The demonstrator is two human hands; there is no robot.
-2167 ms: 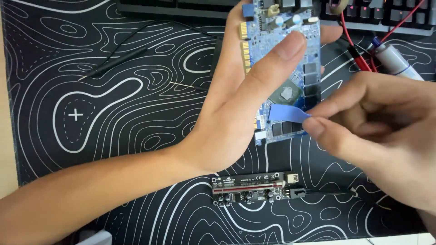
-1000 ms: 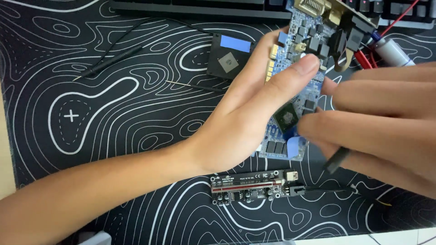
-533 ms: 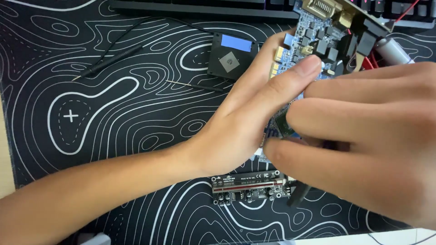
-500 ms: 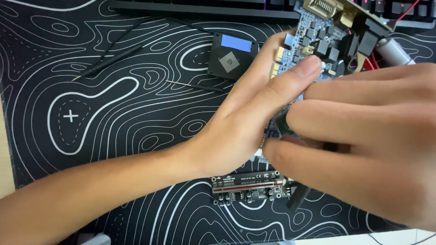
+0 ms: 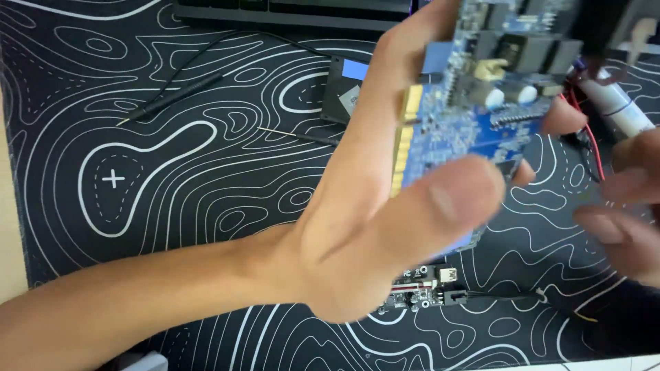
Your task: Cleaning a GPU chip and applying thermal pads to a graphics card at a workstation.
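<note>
Holding the blue circuit board (image 5: pixel 474 117) steady is what counts here, I judge: firm pinch on the edges, no pressure on components. Starting at the left, the black patterned mat (image 5: pixel 172 172) carries a thin probe (image 5: pixel 175 99) and a small dark chip module (image 5: pixel 342 89). My left hand (image 5: pixel 385 227) lifts the board above the mat, thumb across its face, fingers behind. At right, my right hand (image 5: pixel 622 213) is blurred, fingers loosely curled, holding nothing I can make out.
</note>
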